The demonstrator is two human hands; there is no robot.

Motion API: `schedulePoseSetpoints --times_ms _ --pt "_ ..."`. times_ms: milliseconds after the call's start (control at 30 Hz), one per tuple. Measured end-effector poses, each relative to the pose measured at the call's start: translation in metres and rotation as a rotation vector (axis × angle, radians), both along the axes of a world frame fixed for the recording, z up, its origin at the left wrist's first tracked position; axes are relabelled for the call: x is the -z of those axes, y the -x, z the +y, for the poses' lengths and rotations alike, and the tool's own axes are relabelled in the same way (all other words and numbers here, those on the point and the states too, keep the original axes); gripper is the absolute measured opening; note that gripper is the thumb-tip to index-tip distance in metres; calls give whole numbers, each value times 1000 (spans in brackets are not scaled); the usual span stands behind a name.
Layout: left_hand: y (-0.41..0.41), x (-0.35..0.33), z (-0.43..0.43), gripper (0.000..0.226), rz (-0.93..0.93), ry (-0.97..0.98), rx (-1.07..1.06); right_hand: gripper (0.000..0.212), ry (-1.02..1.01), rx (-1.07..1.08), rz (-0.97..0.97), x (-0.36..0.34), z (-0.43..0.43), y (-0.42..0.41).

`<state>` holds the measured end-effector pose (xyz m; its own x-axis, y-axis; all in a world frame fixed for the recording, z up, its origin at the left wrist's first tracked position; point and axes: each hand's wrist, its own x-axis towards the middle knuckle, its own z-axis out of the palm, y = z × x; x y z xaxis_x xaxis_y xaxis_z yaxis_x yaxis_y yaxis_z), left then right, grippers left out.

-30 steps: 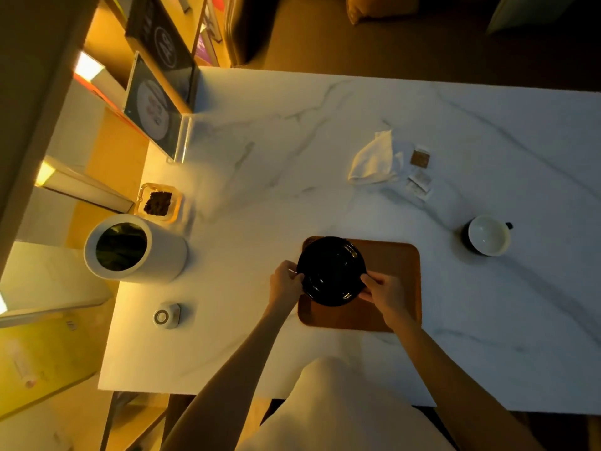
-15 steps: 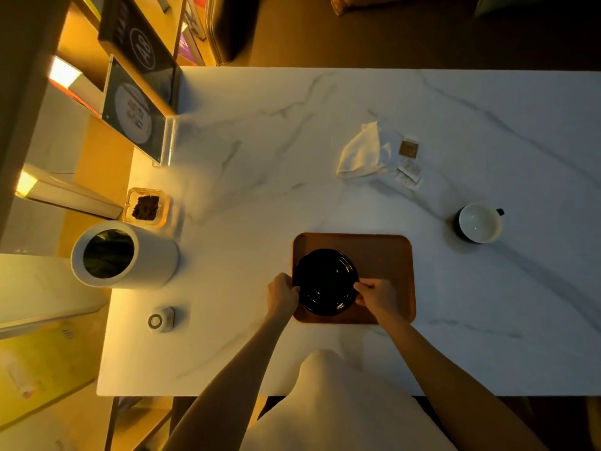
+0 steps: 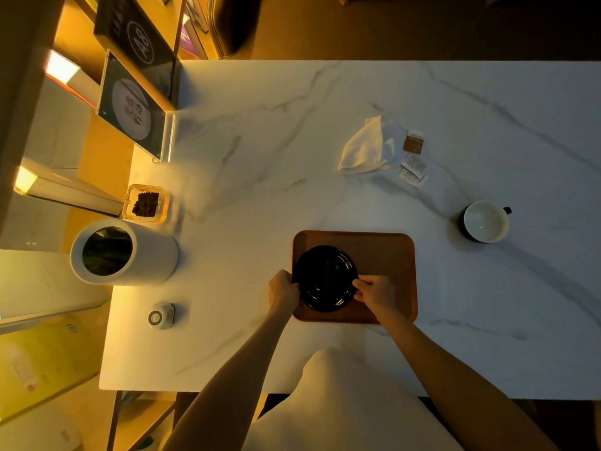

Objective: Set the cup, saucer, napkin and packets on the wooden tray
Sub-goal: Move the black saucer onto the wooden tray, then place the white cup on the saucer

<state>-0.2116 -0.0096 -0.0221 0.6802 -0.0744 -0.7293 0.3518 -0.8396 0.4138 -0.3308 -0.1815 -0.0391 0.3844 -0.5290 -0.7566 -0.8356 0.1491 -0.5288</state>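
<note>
Left hand [image 3: 283, 289], right hand [image 3: 377, 292] pinch saucer [image 3: 325, 278] rim (over tray [image 3: 390, 262] left half)

Glossy black saucer [image 3: 325, 278], faint concentric glints across it. Warm reddish-brown wooden tray [image 3: 387, 255], even in tone. White marble table [image 3: 292, 141], streaked with thin grey veins, tinted yellow toward the left edge. White napkin [image 3: 364, 148], creamier in the folds. One brown packet [image 3: 413, 144] with a pale border. Two white packets [image 3: 412, 169] with faint grey print. Cup [image 3: 484, 221] white inside, black outside and on the handle. White canister [image 3: 146, 255], dark greenish-black within. Amber dish [image 3: 146, 203] holding dark brown crumbs. Small white disc [image 3: 160, 316] marked with a grey ring. Black sign [image 3: 131, 109] bearing a pale circle with dark characters.
</note>
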Motion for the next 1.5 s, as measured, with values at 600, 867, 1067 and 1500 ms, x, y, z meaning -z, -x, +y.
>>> schedulePoseSetpoints --times_ms 600,867,1067,1500 --pt "-14 -32 -51 27 -305 -131 300 26 18 3 -72 -30 -44 8" --pt "-2 -45 -222 25 -319 192 579 26 450 499 -96 -74 -191 71" --pt "26 -46 -332 25 -201 262 603 28 309 466 -44 -51 -281 95" --pt "54 -13 -424 52 173 329 606 41 -250 760 -472 -26 -291 85"
